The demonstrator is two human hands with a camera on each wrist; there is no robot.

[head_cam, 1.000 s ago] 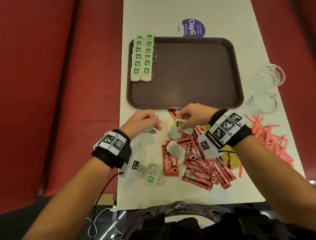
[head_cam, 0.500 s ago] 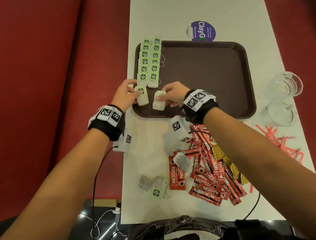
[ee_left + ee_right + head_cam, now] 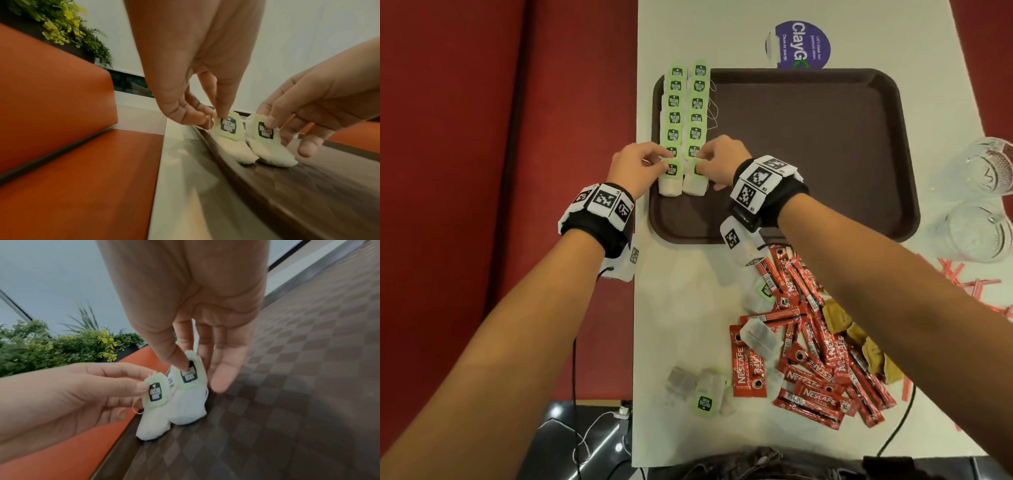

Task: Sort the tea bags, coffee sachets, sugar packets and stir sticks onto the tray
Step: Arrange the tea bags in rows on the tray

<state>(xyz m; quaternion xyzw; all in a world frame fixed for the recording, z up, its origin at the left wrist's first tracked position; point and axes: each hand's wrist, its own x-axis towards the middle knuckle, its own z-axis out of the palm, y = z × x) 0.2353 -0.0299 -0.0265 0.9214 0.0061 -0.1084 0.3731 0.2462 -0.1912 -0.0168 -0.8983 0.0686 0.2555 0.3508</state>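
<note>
Two rows of green-tagged tea bags [image 3: 685,109] run down the left side of the brown tray [image 3: 825,154]. At the near end of the rows, my left hand [image 3: 654,164] pinches the tag of one tea bag [image 3: 670,183], which lies on the tray. Beside it, my right hand [image 3: 703,162] pinches the tag of a second tea bag [image 3: 694,185]. The left wrist view shows both bags [image 3: 232,146] side by side, touching the tray. On the table nearer me lie red coffee sachets [image 3: 811,359], brown sugar packets [image 3: 873,353], red stir sticks [image 3: 962,277] and loose tea bags [image 3: 702,397].
Two clear glasses [image 3: 976,226] stand on the table to the right of the tray. A purple round sticker [image 3: 799,44] lies beyond the tray. A red bench seat [image 3: 517,171] runs along the table's left edge. Cables hang off the table's near edge.
Both hands lifted a tea bag each from the pile, carried them onto the tray, and have now set them at the near end of the two rows.
</note>
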